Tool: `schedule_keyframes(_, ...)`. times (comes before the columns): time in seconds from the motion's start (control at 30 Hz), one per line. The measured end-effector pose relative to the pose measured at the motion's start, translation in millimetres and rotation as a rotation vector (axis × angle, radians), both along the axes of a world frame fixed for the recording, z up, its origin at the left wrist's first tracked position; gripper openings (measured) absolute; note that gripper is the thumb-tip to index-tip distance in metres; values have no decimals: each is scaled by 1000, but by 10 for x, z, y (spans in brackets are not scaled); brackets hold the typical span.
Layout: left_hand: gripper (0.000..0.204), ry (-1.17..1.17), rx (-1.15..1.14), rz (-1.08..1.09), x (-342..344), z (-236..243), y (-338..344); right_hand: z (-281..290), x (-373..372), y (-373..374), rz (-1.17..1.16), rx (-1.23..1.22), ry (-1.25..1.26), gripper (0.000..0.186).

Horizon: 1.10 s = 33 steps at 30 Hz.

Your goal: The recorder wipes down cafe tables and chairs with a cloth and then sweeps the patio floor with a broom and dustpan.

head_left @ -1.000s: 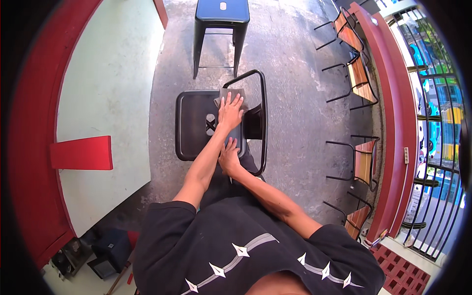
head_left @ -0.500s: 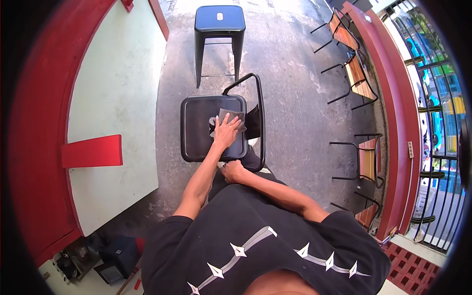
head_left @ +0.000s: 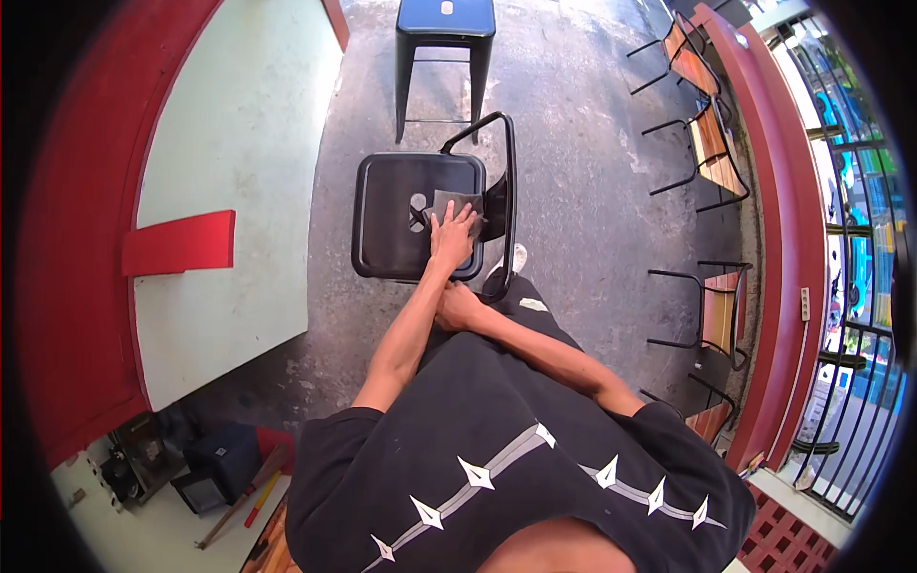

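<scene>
While the left hand (head_left: 453,237) lies spread on grey cloth (head_left: 462,197), the right hand (head_left: 460,307) is part-hidden — grip unclear

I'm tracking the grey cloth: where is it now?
In the head view, the grey cloth lies under the left hand, on the right part of the black chair seat, near the backrest.

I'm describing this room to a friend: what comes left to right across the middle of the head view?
Red edging, pale panel, black metal chair, wood-and-metal chair, maroon beam, black bars.
</scene>
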State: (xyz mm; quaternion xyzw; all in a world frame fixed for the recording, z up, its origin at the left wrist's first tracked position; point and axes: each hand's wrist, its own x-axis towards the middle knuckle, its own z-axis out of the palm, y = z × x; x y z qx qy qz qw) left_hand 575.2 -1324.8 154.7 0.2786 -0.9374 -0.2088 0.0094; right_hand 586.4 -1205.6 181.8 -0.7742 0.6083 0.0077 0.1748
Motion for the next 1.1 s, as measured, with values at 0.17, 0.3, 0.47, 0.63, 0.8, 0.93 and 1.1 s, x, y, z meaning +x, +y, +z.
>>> schedule_keyframes(0.17,35,53,104,66,658,84,300,751,-300,-118,295,561,-545,39)
schedule_keyframes(0.3,20,129,-50,340,904,-31,581,2161,-560,-85,307,384,-956,26)
schedule_keyframes(0.47,16,539,119,1009,523,896,1182,3514,-1337,411,467,-133,-1440,24)
schedule_keyframes(0.63,21,863,-23,1631,193,1015,2033,4108,-2258,780,910,-375,-1855,22)
schedule_keyframes(0.8,28,787,546,1449,-222,860,2374,4400,-2608,1240,832,-542,-1719,16)
schedule_keyframes(0.93,38,581,791,946,-1000,1270,2214,4482,-3156,1483,738,-703,-1578,12)
schedule_keyframes(1.1,39,462,885,651,-1829,1464,1938,4517,-3831,1827,609,-840,-1438,10)
